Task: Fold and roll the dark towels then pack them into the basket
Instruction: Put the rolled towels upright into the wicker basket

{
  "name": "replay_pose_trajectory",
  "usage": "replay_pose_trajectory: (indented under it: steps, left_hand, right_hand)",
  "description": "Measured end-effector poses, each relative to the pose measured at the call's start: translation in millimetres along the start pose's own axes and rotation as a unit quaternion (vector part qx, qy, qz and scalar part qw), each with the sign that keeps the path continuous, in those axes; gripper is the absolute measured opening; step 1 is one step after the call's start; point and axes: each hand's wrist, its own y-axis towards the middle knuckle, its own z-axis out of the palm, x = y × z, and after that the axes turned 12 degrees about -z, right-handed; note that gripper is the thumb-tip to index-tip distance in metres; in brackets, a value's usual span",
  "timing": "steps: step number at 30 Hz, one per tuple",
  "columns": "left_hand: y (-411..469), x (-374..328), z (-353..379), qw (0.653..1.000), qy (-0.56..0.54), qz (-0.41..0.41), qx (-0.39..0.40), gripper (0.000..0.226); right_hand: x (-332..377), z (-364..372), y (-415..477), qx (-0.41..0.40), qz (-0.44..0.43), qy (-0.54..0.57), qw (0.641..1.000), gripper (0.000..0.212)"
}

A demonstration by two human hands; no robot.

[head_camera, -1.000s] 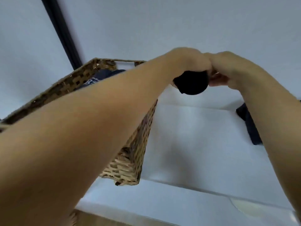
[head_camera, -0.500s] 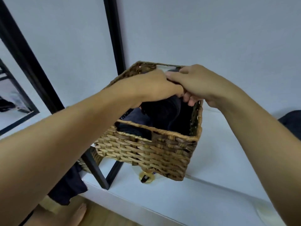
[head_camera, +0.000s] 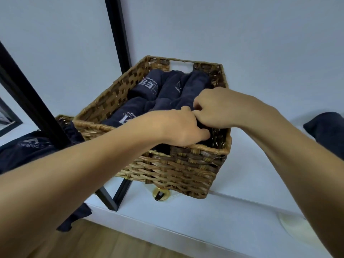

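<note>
A brown wicker basket [head_camera: 178, 168] stands on the white table and holds several rolled dark navy towels [head_camera: 169, 86]. Both hands reach into its near right corner. My left hand [head_camera: 178, 127] and my right hand [head_camera: 216, 107] have their fingers curled round one dark rolled towel [head_camera: 202, 125], low in that corner beside the basket's right wall. Most of that towel is hidden under the hands.
A loose dark towel [head_camera: 327, 131] lies on the table at the right edge. More dark cloth [head_camera: 28, 151] with a printed logo hangs at the left. A black frame post [head_camera: 117, 30] stands behind the basket. A gold fitting [head_camera: 161, 194] sits under its front.
The hands carried the rolled towel from mid-air over the table leftward into the basket and lowered it into the near right corner. The view has tilted down onto the basket.
</note>
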Motion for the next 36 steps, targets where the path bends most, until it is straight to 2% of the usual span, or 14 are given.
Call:
replay_pose_trajectory:
  steps: [2,6,10,13,14,16,18,20,22,24,27,29,32,36]
  left_hand:
    - [-4.1,-2.3,-4.1,0.998,0.057,0.023,0.030,0.040]
    - [12.9,-3.4,-4.6,0.959,0.242,0.086,0.121,0.042]
    - [13.5,-7.6,-8.0,0.966,0.219,0.029,0.136,0.047]
    - [12.2,-9.7,-20.9,0.967,0.221,-0.026,0.126,0.059]
    - [9.8,-12.7,-31.3,0.964,0.230,-0.046,0.125,0.061]
    - [11.6,-25.8,-55.0,0.963,0.251,-0.046,0.083,0.056]
    - [14.1,-52.4,-75.7,0.971,0.237,0.008,-0.014,0.046]
    - [16.9,-91.2,-86.0,0.972,0.189,0.073,-0.117,0.031]
    - [24.0,-135.2,-84.3,0.970,0.113,0.123,-0.174,0.022]
    - [38.6,-181.5,-73.2,0.977,0.044,0.147,-0.147,0.022]
    - [73.2,-248.8,-38.2,0.982,-0.065,0.166,-0.054,0.009]
    - [96.6,-285.3,-7.7,0.981,-0.119,0.155,0.001,0.027]
    - [127.2,-329.6,37.9,0.971,-0.184,0.123,0.088,0.032]
    - [152.7,-369.8,92.0,0.954,-0.236,0.089,0.162,0.032]
  right_hand:
    - [1.4,6.2,0.0,0.031,-0.008,-0.041,0.999,0.032]
    - [9.3,13.5,3.8,0.090,-0.023,-0.068,0.993,0.027]
    - [6.6,18.5,4.3,0.076,-0.043,-0.082,0.993,0.006]
    - [2.3,18.4,4.8,0.022,-0.047,-0.036,0.998,0.005]
    - [-1.2,16.5,4.3,-0.001,-0.046,-0.002,0.999,0.011]
    - [-13.0,4.6,-2.7,-0.061,-0.031,0.077,0.995,0.022]
    - [-32.5,-14.1,-20.5,-0.140,0.006,0.144,0.980,0.031]
    - [-59.0,-30.9,-45.4,-0.221,0.058,0.197,0.953,0.036]
    - [-93.3,-38.5,-71.3,-0.272,0.110,0.215,0.932,0.035]
    - [-135.8,-35.1,-94.7,-0.288,0.171,0.200,0.921,0.032]
    - [-206.0,-13.0,-126.3,-0.289,0.270,0.205,0.895,0.019]
    - [-248.0,10.7,-143.1,-0.281,0.333,0.213,0.874,0.025]
    - [-296.1,42.2,-163.2,-0.233,0.398,0.198,0.865,0.041]
    - [-341.5,78.4,-175.0,-0.106,0.459,0.133,0.872,0.025]
